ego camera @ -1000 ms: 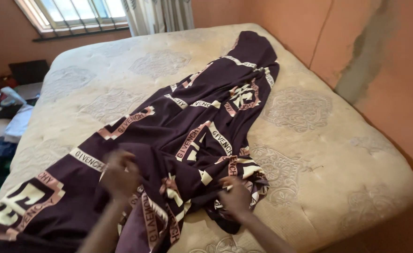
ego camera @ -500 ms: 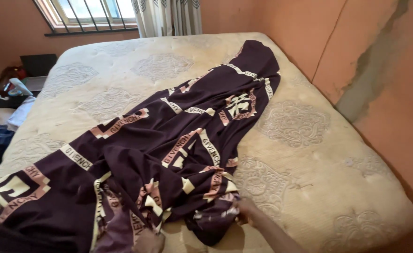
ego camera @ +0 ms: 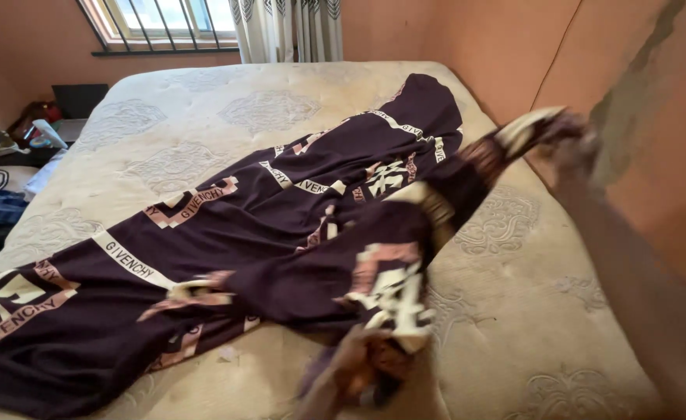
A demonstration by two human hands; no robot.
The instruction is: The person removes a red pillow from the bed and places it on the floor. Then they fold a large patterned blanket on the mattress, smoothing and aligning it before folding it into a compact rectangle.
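While gripping a lifted sheet (ego camera: 280, 233) corner near the mattress (ego camera: 203, 117) right edge, right hand (ego camera: 572, 144) blurred; left hand (ego camera: 358, 369) bunching cloth at near edge; clutter (ego camera: 16, 148) beyond left edge.

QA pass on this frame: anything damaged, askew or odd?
Yes. The wall right of the mattress has a grey patch where its orange paint is gone. The dark patterned sheet lies bunched and diagonal, one corner lifted in the right hand; the left hand is blurred.
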